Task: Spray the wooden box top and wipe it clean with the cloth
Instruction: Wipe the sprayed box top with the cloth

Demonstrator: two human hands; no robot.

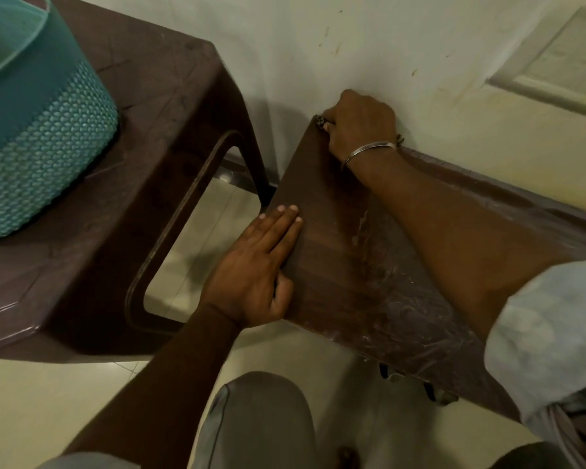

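Note:
The dark wooden box top [345,252] runs from the centre to the lower right, against the wall, with pale streaks and smears on its right half. My right hand [361,125] is at the box's far left corner by the wall, fingers curled over a dark cloth [319,121], of which only a small bunched bit shows. My left hand [261,265] lies flat on the box's near left edge, fingers straight and together. No spray bottle is in view.
A brown plastic stool [142,170] stands left of the box, carrying a teal woven basket [38,137]. A narrow gap of pale floor tile [197,238] separates stool and box. My knee [261,421] is below. A metal latch [393,375] hangs on the box front.

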